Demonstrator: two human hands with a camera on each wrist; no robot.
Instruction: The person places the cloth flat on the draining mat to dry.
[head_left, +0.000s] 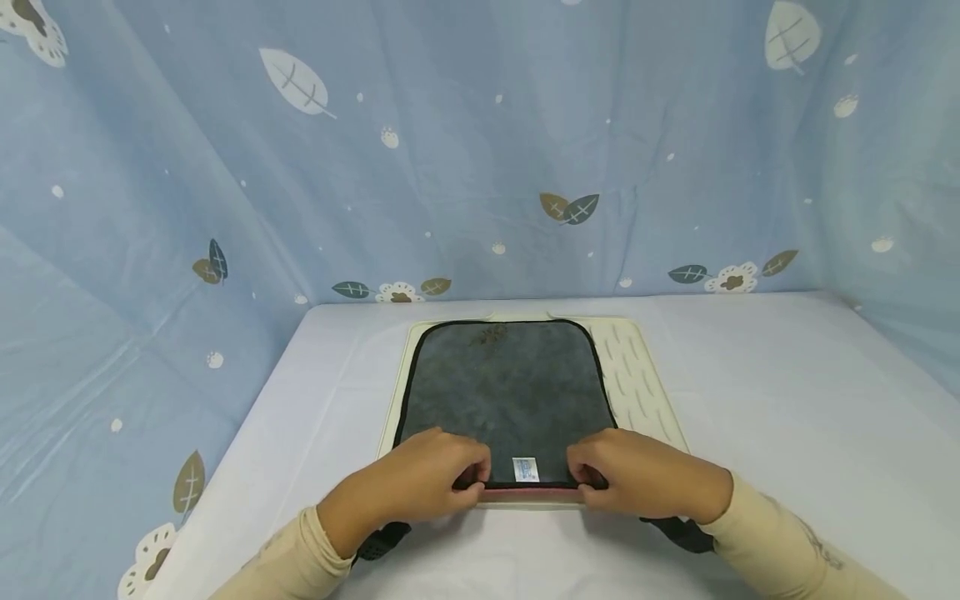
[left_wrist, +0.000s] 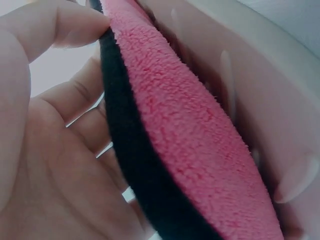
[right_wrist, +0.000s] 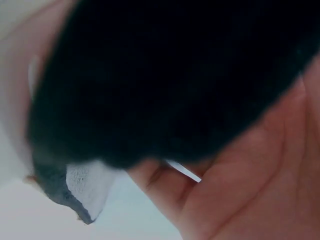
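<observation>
A dark grey cleaning cloth [head_left: 502,392] with black trim lies over a cream ridged board [head_left: 637,375]. My left hand [head_left: 420,471] pinches the cloth's near edge left of centre, between thumb and fingers. Right of centre, the same edge is pinched by my right hand [head_left: 645,475]. A small white label [head_left: 525,469] sits between the two hands. In the left wrist view the pink plush underside [left_wrist: 175,120] shows below the black trim [left_wrist: 120,100], lifted along the edge. Dark cloth fills much of the right wrist view, hiding the fingertips there.
A white-covered table [head_left: 787,400] extends around the board on both sides. Blue curtains [head_left: 465,150] with leaf prints hang behind the table and along its sides. Black straps [head_left: 682,533] show under the wrists.
</observation>
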